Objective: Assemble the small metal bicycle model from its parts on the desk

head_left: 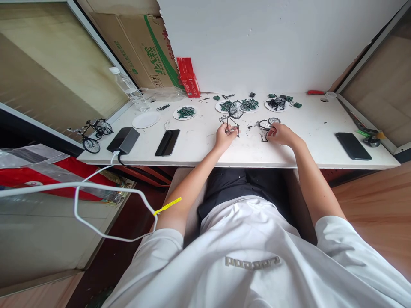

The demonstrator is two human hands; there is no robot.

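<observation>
My left hand (224, 136) is closed on a small black bicycle frame (231, 122) with one spoked wheel (236, 110) raised at its far end. To the right, my right hand (280, 134) is low over the white table (199, 149), its fingers pinched together beside small black parts (263, 137); what they hold, if anything, is too small to make out. Another spoked wheel (274, 121) lies just beyond the right fingers, next to a curved black part (262, 124). Tiny black pieces (249, 127) are between the two hands.
Plates of green and black parts (186, 113) stand farther back. A finished model bicycle (93, 133), a black power adapter (123, 140) and a phone (167, 142) are at left, with a bottle (130, 90) behind. Another phone (353, 146) lies right. A white cable (105, 186) hangs at left.
</observation>
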